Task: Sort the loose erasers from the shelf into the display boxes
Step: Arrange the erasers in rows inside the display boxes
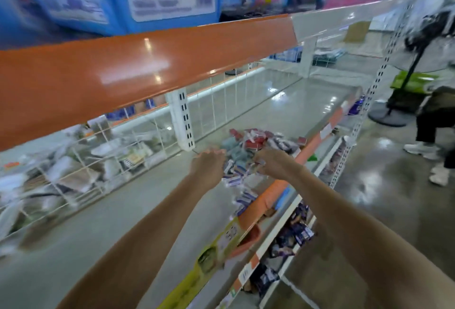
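Observation:
A heap of loose erasers point(248, 147) in red, teal and white-blue wrappers lies on the grey shelf point(138, 200) near its front edge. My left hand point(208, 164) reaches over the left side of the heap with fingers stretched out flat, holding nothing I can see. My right hand point(270, 163) is at the heap's right side and pinches a small white-blue eraser point(258, 163) between its fingertips. More white-blue erasers point(242, 200) trail toward me along the shelf edge. A yellow-green display box point(216, 249) stands at the front edge, closer to me. The picture is blurred.
An orange shelf front point(123, 72) hangs overhead. A white wire divider point(81, 168) fences off packaged goods on the left. Lower shelves point(293, 232) hold dark packets. A person point(433, 121) sits on the aisle floor at right, beside a standing fan point(394, 111).

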